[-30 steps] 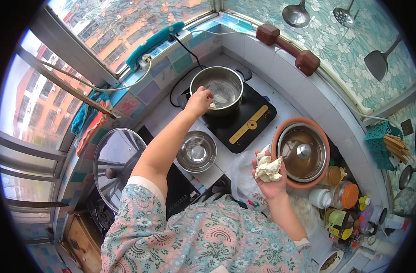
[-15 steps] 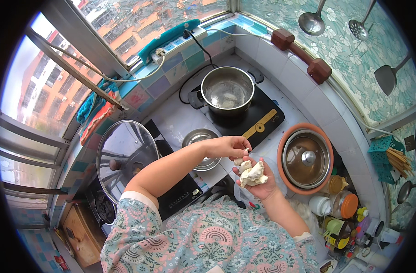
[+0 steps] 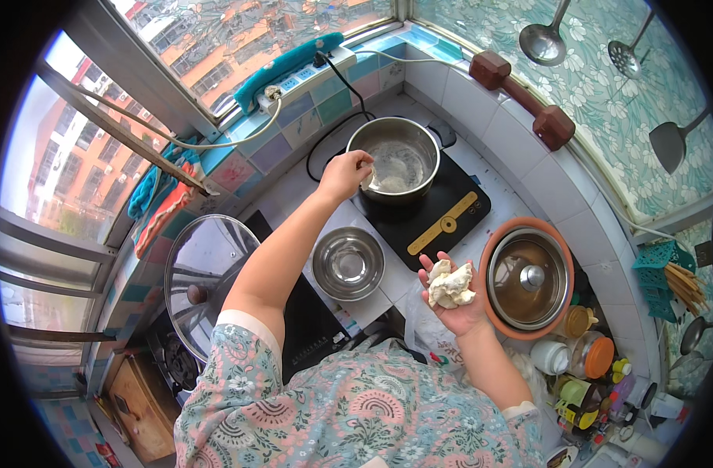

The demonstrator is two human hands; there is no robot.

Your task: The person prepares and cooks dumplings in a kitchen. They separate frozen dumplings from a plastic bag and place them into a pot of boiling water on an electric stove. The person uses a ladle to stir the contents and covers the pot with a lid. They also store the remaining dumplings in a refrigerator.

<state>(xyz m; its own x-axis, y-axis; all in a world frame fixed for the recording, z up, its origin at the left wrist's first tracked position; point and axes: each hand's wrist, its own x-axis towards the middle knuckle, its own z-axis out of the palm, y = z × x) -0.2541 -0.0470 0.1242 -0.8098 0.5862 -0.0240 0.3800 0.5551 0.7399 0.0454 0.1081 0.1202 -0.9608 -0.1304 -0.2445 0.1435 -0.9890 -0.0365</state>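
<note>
My right hand [image 3: 459, 313] is palm up in front of the black cooktop, its fingers curled around a pale, lumpy, dough-like mass [image 3: 452, 285]. At the left rim of a steel pot [image 3: 433, 160], my left hand [image 3: 346, 176] pinches a small whitish piece [image 3: 367, 180] of what looks like the same stuff. The pot stands on a portable black induction cooktop [image 3: 470, 204] and holds water with a pale patch in it. Below my left forearm sits a steel bowl [image 3: 349, 265] with a shiny bottom.
To the right, a lidded steel pot [image 3: 516, 281] rests inside a reddish-brown basin [image 3: 489, 310]. Jars and bottles [image 3: 579, 366] crowd the lower right. A large glass lid [image 3: 208, 273] leans at left. A black cord [image 3: 313, 148] runs behind the pot; a brown dumbbell [image 3: 520, 97] lies on the ledge.
My left hand has moved from the dough-like mass up and away to the pot, carrying a small piece. My right hand has shifted slightly right and farther forward, still holding the mass.
</note>
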